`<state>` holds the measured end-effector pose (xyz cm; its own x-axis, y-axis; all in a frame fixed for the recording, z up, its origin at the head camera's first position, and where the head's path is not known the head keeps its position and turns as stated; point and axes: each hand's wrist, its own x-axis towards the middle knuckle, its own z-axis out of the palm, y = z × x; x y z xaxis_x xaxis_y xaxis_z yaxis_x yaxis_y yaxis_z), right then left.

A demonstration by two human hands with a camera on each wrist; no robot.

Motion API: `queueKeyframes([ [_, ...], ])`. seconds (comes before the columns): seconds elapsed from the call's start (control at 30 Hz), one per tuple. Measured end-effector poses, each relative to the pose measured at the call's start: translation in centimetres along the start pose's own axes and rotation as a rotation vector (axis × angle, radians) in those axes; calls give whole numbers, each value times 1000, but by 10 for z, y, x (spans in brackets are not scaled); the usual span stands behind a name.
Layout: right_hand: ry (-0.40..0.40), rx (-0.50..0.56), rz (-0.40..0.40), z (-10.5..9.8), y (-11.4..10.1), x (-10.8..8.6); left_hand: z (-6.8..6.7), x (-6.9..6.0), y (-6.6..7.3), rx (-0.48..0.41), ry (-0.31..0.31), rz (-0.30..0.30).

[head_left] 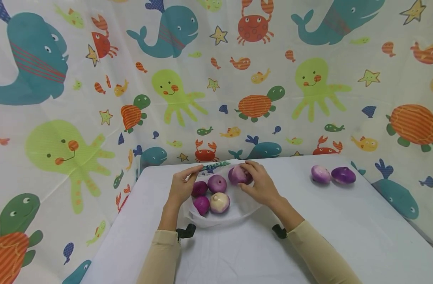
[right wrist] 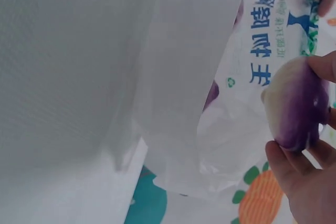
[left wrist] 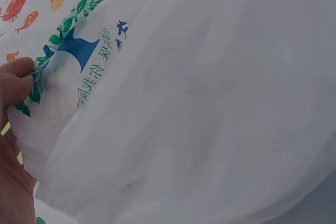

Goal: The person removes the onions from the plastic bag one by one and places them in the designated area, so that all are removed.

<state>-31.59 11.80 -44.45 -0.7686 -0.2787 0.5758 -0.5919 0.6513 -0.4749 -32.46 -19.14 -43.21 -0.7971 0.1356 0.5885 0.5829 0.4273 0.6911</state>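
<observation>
A white plastic bag [head_left: 239,205] with green and blue print lies spread on the table, its mouth towards me. Several purple onions are in it, among them a pale-topped onion [head_left: 220,202] and a darker one [head_left: 201,205]. My left hand [head_left: 181,187] pinches the bag's printed edge between thumb and fingers, plain in the left wrist view. With curled fingers and thumb my right hand [head_left: 261,184] holds a purple-and-white onion [right wrist: 297,103] at the bag's right side. In the left wrist view, the bag's white film hides the onions.
Two more onions, one paler [head_left: 321,174] and one dark purple [head_left: 343,175], lie side by side at the table's back right. Behind the white table [head_left: 344,228] hangs a curtain [head_left: 216,90] printed with sea animals.
</observation>
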Motion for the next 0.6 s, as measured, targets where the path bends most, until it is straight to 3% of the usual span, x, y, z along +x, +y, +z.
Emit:
queueKeyframes([
  [0.6,165,14,-4,-24,12,5,0,0,0,4,1,-7],
])
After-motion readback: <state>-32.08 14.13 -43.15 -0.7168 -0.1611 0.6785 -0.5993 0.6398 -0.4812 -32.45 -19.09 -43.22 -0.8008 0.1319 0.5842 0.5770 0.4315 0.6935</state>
